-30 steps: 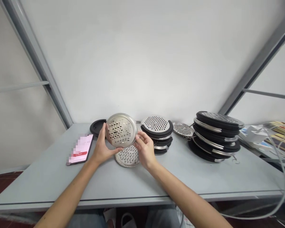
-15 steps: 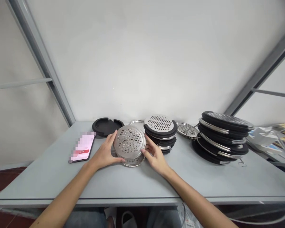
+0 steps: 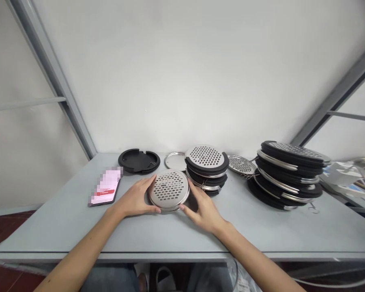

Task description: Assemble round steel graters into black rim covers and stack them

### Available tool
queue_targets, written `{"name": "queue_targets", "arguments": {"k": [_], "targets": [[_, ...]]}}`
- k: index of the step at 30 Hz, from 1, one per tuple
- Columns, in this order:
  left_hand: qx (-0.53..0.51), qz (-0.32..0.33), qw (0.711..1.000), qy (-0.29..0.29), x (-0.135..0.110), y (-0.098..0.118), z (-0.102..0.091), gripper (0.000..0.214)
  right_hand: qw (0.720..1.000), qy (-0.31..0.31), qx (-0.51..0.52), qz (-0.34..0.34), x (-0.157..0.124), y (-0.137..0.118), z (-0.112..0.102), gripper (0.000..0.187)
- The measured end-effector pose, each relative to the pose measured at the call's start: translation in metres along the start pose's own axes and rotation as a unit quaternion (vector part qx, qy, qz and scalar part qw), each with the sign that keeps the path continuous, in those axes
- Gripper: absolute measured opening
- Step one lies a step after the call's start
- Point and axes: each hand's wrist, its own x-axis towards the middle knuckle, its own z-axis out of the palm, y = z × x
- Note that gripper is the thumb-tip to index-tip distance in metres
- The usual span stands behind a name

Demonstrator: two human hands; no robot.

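Observation:
A round perforated metal disc (image 3: pixel 169 187) lies low over the table in front of me, with a metal rim showing beneath its near edge. My left hand (image 3: pixel 139 198) curves round its left side, thumb at the near edge and fingers at the far left. On the other side, my right hand (image 3: pixel 205 209) grips the right edge in the same way. Close behind my right fingers stands a short stack of black-rimmed perforated discs (image 3: pixel 206 157). Behind the held disc is a plain silvery round plate (image 3: pixel 174 161), partly hidden by that stack.
A black round tray with notched rim (image 3: pixel 139 160) sits at the back left, near a phone (image 3: pixel 106 186). Another perforated disc (image 3: pixel 241 165) lies behind the short stack. A taller, leaning stack of black and metal discs (image 3: pixel 287 176) stands at right. The wall bounds the table (image 3: pixel 158 239).
Both hands have lowered the perforated disc. It was tilted above a metal round piece and now lies flatter, covering nearly all of it.

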Motion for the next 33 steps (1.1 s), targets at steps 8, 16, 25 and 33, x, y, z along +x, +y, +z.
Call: {"name": "queue_targets", "arguments": {"k": [8,16,25,33], "targets": [[0.003,-0.007,1.000,-0.005,0.001,0.001,-0.002,0.113,0.997,-0.034,-0.046,0.058,-0.001,-0.007,-0.001,0.079],[-0.007,-0.054,0.998,0.020,0.002,-0.013,-0.008,0.104,0.998,-0.051,0.026,0.037,0.023,-0.013,0.002,0.066],[-0.080,-0.120,0.982,0.120,0.007,-0.026,-0.005,0.080,0.991,-0.009,0.042,0.126,0.057,-0.020,0.018,0.069],[-0.147,-0.069,0.968,0.190,0.008,-0.012,-0.009,0.088,0.986,0.032,0.136,0.090,0.054,-0.017,0.012,0.068]]}}
